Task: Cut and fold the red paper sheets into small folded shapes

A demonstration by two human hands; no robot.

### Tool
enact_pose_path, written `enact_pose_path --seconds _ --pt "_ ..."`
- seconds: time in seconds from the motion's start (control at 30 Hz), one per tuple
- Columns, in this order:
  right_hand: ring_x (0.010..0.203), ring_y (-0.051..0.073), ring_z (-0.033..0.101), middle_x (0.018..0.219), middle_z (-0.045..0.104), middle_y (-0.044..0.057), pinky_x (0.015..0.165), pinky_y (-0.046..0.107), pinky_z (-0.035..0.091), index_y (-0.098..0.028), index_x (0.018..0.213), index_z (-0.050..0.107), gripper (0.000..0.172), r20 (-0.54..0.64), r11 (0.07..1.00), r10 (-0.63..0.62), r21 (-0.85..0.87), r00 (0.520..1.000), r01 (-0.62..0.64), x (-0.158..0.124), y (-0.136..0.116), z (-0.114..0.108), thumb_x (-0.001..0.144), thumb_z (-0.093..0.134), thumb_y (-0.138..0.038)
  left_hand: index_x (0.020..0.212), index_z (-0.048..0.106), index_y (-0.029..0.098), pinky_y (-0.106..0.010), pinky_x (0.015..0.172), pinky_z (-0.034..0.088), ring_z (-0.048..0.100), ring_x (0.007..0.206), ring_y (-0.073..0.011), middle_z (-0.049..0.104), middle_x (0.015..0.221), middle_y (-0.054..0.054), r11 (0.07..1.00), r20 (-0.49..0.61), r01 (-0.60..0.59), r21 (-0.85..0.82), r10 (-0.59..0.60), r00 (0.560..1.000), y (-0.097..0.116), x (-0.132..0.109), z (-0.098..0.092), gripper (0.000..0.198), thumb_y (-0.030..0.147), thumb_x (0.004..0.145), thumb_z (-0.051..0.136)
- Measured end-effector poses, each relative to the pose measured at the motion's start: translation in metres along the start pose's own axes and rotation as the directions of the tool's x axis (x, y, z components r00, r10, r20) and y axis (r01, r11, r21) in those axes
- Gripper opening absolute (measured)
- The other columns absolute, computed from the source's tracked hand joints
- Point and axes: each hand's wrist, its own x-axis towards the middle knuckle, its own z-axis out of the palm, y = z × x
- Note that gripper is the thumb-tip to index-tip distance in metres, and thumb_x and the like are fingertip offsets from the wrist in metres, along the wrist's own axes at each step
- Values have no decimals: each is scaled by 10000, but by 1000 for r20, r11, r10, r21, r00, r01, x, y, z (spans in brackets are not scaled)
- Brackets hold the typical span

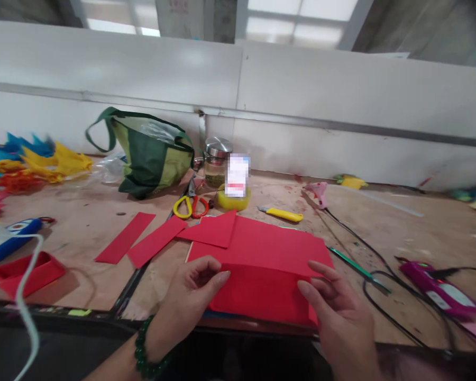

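Note:
A red sheet of paper (265, 293) stretches between my hands, close to the table's front edge. My left hand (190, 299), with a green bead bracelet (143, 346) on its wrist, pinches the sheet's left side between thumb and fingers. At the opposite side my right hand (339, 309) pinches it too. Under and behind it lies more red paper (269, 241), topped at the left by a red triangular piece (214, 230). Two red strips, a nearer one (158, 243) and a farther one (125, 238), rest to the left.
Behind the paper are scissors (191, 206), a yellow utility knife (283, 214), a blurred phone (238, 174) and a glass jar (217, 164). A green bag (154, 159) stands back left. Rightward lie a green pen-like tool (359, 270), a pink glue gun (319, 193) and a corded purple device (440, 288).

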Motion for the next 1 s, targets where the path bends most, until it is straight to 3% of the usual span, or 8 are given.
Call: enact_pose_path --seconds 0.37,0.5,0.6,0.7,0.8,0.9,1.0 --pt "540 141 602 585 627 -22 510 238 509 -194 945 680 349 2 997 -80 -8 997 80 -3 -20 11 659 780 -366 647 640 197 -207 529 438 517 595 -137 574 629 20 996 -93 21 89 -13 996 -3 6 -1 336 501 599 775" --pt "520 143 591 566 622 -22 482 238 485 -197 914 688 319 -28 993 -113 -44 993 111 -3 -21 14 661 758 -379 670 638 196 -238 558 433 556 620 -167 598 641 6 980 -59 37 197 -25 998 -5 6 -4 354 543 667 707" --pt "523 139 584 566 620 -25 483 230 464 -195 923 676 310 -3 993 -107 -55 994 107 1 -20 16 674 736 -369 670 612 198 -245 555 402 543 607 -168 582 625 6 946 -3 -34 324 37 999 -6 8 -8 327 516 748 614" --pt "535 133 570 575 609 -34 498 226 439 -187 946 656 298 105 984 -74 -151 992 89 12 -15 17 697 696 -346 601 522 205 -255 519 322 476 534 -157 503 540 19 806 94 -120 580 81 992 -1 15 -9 301 448 778 544" --pt "558 138 566 596 608 -39 530 238 420 -183 976 638 281 270 937 -21 -330 963 113 27 -6 18 730 640 -319 593 457 209 -272 524 260 442 517 -153 489 530 19 544 210 -190 817 25 977 7 24 -7 248 332 805 495" --pt "569 147 567 597 603 -44 545 251 399 -184 999 618 269 378 870 19 -462 926 171 36 6 19 754 608 -295 652 502 206 -287 544 262 512 566 -174 582 612 -11 329 287 -257 909 -47 957 12 30 -3 197 261 836 456" --pt "577 151 561 611 599 -44 557 258 392 -188 1007 610 255 415 850 23 -487 910 201 37 13 18 771 602 -283 712 553 208 -308 586 333 581 638 -214 640 695 -41 199 331 -309 930 -85 940 11 32 1 189 250 858 441"
